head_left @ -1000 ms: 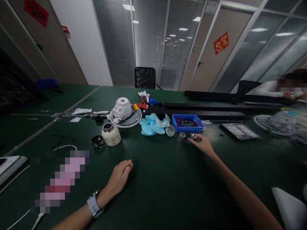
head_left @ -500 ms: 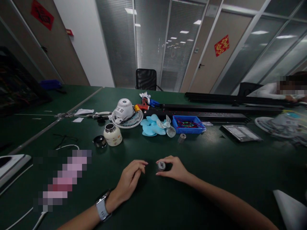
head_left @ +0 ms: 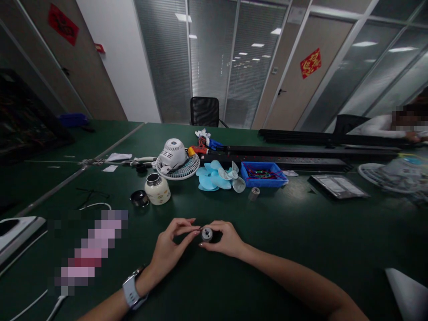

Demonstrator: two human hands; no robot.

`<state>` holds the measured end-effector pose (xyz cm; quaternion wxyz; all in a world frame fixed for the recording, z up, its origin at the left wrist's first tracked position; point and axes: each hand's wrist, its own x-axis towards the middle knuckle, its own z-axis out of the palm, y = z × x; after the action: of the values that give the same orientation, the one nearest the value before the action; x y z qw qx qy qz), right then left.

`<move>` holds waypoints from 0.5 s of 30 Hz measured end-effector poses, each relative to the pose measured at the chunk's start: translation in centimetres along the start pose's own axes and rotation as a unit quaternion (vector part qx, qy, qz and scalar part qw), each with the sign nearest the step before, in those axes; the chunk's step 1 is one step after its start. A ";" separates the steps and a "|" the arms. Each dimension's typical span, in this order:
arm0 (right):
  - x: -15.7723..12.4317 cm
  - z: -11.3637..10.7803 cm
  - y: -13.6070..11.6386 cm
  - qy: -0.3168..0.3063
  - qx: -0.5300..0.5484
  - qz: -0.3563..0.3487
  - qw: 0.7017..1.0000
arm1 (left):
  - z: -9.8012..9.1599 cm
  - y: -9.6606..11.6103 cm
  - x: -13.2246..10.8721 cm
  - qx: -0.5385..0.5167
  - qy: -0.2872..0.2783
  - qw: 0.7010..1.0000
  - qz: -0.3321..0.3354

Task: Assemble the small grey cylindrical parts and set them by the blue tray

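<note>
Between the thumb and fingers of my right hand (head_left: 226,240) is a small round metal motor (head_left: 207,234), its end face turned up towards me. My left hand (head_left: 172,245), with a watch on its wrist, is beside it on the left. Thumb and forefinger there pinch close together at the motor's edge; what they hold is too small to make out. Farther back stands a second small metal motor (head_left: 254,193), near light blue fan blades (head_left: 214,176) and a blue tray (head_left: 264,180) of wires.
A cream jar (head_left: 158,189) and its black lid (head_left: 139,198) stand to the left. Behind are a white fan housing (head_left: 173,154), a red drill (head_left: 201,145) and long black rails (head_left: 284,150). A person in a white sleeve (head_left: 372,126) sits at the far right.
My right hand has brought the motor left, and its end face is seen more squarely. My left hand's thumb and forefinger have closed together at the motor's edge.
</note>
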<state>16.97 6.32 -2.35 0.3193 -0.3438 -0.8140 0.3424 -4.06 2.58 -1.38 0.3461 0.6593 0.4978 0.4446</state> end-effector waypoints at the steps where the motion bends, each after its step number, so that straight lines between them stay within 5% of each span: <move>1: 0.0 0.0 -0.1 -0.002 0.002 0.003 1.000 | -0.5 -0.6 -0.2 0.009 -0.007 1.000 -0.009; 8: -0.3 -1.3 -0.1 -0.004 0.006 0.021 1.000 | -1.8 -2.6 -0.5 0.121 -0.115 0.986 -0.028; 15: -4.1 -9.6 4.4 0.063 -0.034 0.092 0.993 | -1.9 -1.9 -0.6 0.162 -0.116 0.980 -0.014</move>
<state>28.03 8.68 -1.60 0.3251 -0.4486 -0.7686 0.3198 -6.55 2.55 -2.55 0.2969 0.7464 0.5290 0.2737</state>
